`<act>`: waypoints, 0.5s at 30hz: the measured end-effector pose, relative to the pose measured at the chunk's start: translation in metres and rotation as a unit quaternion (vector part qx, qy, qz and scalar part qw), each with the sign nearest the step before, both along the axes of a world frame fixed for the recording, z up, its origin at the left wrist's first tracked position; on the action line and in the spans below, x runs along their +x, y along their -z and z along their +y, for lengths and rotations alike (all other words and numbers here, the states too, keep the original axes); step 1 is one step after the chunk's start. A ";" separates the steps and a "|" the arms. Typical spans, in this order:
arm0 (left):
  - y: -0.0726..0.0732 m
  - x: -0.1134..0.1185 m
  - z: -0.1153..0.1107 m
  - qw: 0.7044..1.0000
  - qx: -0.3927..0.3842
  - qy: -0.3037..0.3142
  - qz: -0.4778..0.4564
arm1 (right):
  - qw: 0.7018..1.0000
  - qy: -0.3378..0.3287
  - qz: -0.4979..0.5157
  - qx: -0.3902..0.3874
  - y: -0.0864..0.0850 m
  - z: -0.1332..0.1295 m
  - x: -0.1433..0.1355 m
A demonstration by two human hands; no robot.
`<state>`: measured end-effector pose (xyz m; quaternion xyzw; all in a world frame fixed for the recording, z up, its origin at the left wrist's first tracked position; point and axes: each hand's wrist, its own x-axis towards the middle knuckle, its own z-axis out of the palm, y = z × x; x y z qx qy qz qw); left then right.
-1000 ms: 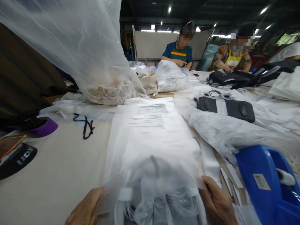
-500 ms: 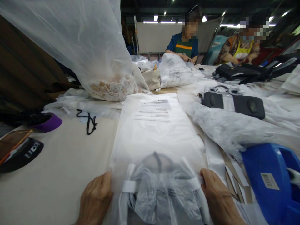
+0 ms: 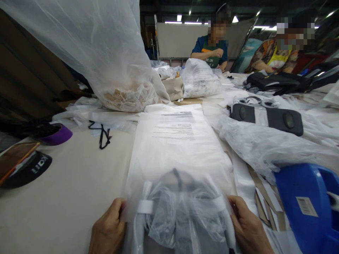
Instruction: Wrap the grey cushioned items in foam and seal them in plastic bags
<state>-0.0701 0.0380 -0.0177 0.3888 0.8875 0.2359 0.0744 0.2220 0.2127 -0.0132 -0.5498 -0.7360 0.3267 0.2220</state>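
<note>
From a distance, I am viewing a translucent plastic bag [image 3: 190,187] spreading across the lower middle of my feed, its film clouding the far end of a grey item [image 3: 159,248]. Crinkled clear wrap [image 3: 165,225] is covering the item's middle, while pale strips [image 3: 139,229] are running along both sides, a white band [image 3: 145,206] crossing the left one. A short dark strip [image 3: 178,178] is showing blurrily beneath the film.

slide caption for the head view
Left hand and right hand grip opposite sides of a translucent bag with a grey item inside.
</note>
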 end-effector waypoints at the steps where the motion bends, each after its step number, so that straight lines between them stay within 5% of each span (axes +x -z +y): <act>1: -0.003 0.002 0.005 0.999 0.008 -0.021 -0.025 | 1.000 0.016 0.011 -0.022 -0.003 -0.001 -0.005; 8: -0.012 0.010 0.020 0.963 0.077 -0.132 -0.221 | 0.966 0.063 0.199 -0.152 -0.006 -0.001 -0.016; 12: -0.006 0.011 0.022 0.890 0.154 -0.182 -0.388 | 0.903 0.124 0.322 -0.255 -0.004 0.000 -0.019; 15: -0.007 0.013 0.026 0.826 0.209 -0.232 -0.469 | 0.892 0.161 0.336 -0.255 -0.004 0.002 -0.020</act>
